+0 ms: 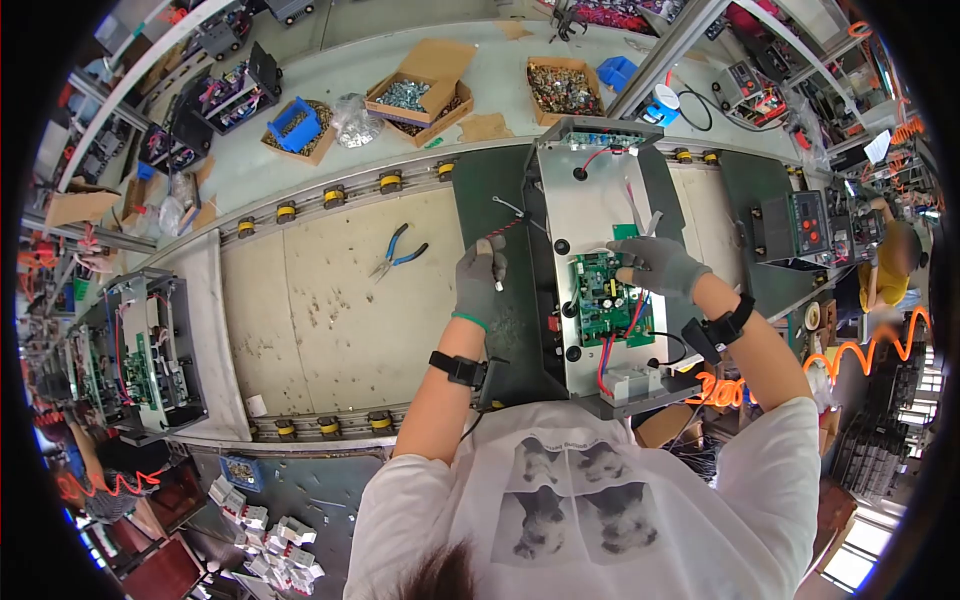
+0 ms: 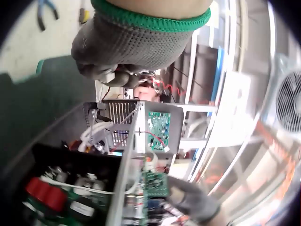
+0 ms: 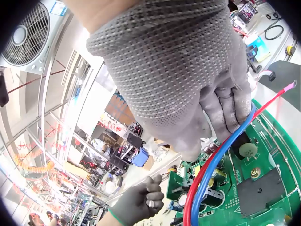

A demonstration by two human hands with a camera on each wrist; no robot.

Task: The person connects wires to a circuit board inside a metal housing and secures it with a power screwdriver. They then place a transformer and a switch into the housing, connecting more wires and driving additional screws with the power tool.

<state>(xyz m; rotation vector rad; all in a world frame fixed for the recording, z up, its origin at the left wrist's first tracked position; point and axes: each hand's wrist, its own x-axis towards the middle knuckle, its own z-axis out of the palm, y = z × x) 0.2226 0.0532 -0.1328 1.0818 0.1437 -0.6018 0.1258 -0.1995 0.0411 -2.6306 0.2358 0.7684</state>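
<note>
In the head view, my gloved left hand has its fingers curled round a twisted red-and-black wire. A small white connector pokes out of that fist. My gloved right hand lies over the large green circuit board, its thumb and fingers parted. Its fingertips reach down beside the red wire and the blue wire; the palm side is hidden. The board sits on a metal chassis in front of me, between the two hands.
Blue-handled pliers lie on the bench to the left. Cardboard boxes of small parts and a blue bin stand on the back shelf. Another chassis is at far left, and a device with a red display at right.
</note>
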